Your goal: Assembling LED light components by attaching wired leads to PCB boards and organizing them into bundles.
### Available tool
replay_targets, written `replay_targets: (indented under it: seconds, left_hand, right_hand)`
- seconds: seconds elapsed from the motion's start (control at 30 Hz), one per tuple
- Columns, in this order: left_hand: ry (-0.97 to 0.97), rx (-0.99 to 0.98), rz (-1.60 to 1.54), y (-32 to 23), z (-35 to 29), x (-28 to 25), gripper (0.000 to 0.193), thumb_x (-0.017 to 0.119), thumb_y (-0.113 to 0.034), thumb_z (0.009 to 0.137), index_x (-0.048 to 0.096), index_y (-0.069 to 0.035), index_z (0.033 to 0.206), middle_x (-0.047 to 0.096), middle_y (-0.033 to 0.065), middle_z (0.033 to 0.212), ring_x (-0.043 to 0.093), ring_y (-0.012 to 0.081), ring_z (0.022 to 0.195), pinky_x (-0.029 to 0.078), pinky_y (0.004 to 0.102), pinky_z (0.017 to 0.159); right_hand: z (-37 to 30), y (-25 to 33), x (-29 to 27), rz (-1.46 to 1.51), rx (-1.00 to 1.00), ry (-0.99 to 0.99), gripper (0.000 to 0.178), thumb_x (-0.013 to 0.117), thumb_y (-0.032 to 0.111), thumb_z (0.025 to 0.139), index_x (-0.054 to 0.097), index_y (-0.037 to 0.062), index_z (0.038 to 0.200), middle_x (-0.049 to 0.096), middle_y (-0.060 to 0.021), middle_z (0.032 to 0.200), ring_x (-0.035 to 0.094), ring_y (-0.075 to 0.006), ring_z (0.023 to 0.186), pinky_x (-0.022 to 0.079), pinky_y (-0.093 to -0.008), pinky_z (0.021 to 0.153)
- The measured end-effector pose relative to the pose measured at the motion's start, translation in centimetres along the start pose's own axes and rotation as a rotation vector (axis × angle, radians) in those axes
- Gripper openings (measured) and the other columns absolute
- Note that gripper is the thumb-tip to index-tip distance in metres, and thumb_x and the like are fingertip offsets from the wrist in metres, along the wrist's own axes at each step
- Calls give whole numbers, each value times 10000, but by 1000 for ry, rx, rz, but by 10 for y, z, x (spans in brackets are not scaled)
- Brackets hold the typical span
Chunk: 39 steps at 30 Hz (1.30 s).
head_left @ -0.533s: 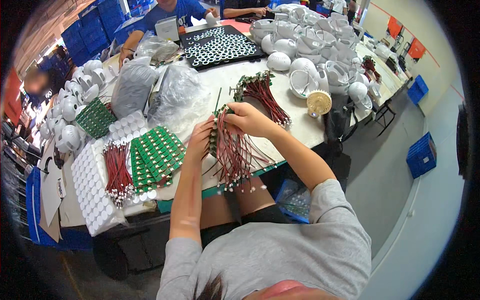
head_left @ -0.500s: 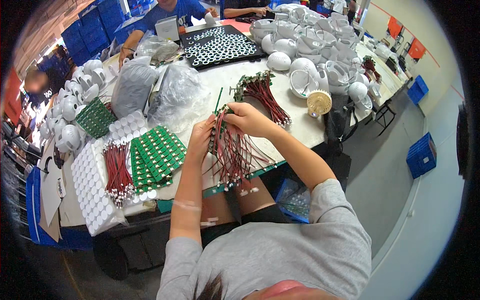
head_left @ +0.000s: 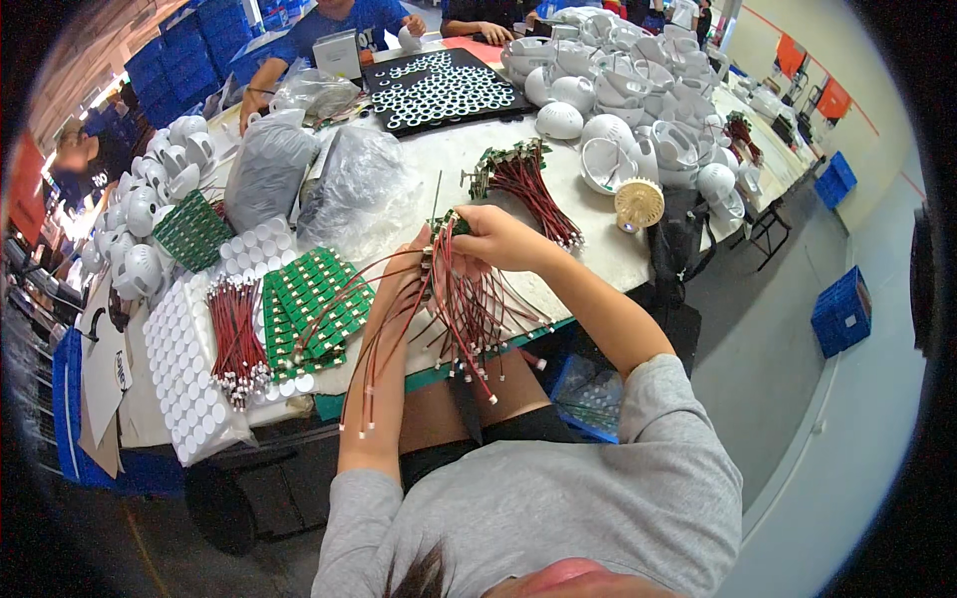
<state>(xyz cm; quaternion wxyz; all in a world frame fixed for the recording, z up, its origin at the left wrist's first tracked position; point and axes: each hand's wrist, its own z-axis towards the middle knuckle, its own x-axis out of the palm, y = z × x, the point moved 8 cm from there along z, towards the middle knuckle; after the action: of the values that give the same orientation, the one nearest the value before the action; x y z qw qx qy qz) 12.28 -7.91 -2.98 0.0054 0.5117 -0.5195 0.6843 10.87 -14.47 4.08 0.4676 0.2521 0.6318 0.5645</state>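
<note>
In front of me, above the table's near edge, my left hand (head_left: 411, 255) and my right hand (head_left: 494, 238) are closed together on a bunch of small green circuit boards (head_left: 451, 225). Many thin red and dark wires (head_left: 467, 311) with white plug ends hang from these boards, and some drape over my left forearm. The wires and boards partly hide the left fingers. A second bunch of wired circuit boards (head_left: 528, 194) lies just beyond my right hand. Left of my left arm are stacked green circuit board panels (head_left: 317, 299) and a bundle of red wires (head_left: 235, 334).
White round discs (head_left: 184, 369) lie in sheets at the left. Plastic bags (head_left: 354, 184) and a black tray of small rings (head_left: 444, 95) are farther back. White domed shells (head_left: 638, 95) are heaped at the right, near a small fan (head_left: 638, 204). Co-workers sit across the table.
Several wires have swung left and now hang across my left forearm. The rest of the bunch has fanned out, while both hands stay in nearly the same place.
</note>
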Motion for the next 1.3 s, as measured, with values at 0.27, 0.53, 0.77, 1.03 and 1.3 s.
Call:
replay_targets:
  seconds: [0.27, 0.53, 0.77, 1.03, 1.3]
  left_hand:
    - [-217, 317, 557, -27, -11, 3, 359, 428, -397, 826, 476, -42, 807, 494, -18, 596, 427, 29, 468, 363, 166, 423]
    - [-211, 404, 543, -28, -7, 2, 314, 444, -358, 830, 468, -45, 831, 514, -14, 666, 448, 33, 551, 369, 169, 487]
    - [-24, 182, 248, -9, -3, 8, 481, 469, -448, 784, 468, -4, 968, 536, 32, 786, 501, 59, 671, 424, 197, 586]
    - [-197, 439, 529, -28, -7, 5, 381, 504, -380, 789, 393, -42, 925, 532, 23, 644, 479, 57, 515, 381, 167, 455]
    - [-233, 562, 716, -31, -7, -2, 414, 491, -387, 795, 357, -41, 977, 543, 32, 651, 484, 54, 548, 377, 173, 492]
  right_hand:
    - [3, -15, 5, -18, 106, -9, 128, 454, 140, 815, 475, 22, 768, 561, -52, 602, 550, -114, 490, 420, -201, 422]
    - [0, -17, 11, 111, 143, 91, 143, 470, 126, 799, 510, -6, 762, 589, -84, 645, 578, -142, 513, 448, -218, 448]
    - [-6, -1, 10, 79, 17, 116, 126, 449, 53, 761, 531, -38, 731, 576, -75, 614, 566, -134, 507, 463, -258, 477]
    - [-2, -15, 11, -82, 158, -2, 161, 467, 85, 724, 539, -51, 676, 565, -105, 550, 576, -169, 502, 463, -266, 473]
    - [5, -34, 7, -245, 102, -117, 110, 534, 74, 670, 558, -27, 632, 569, -100, 542, 568, -172, 481, 457, -282, 451]
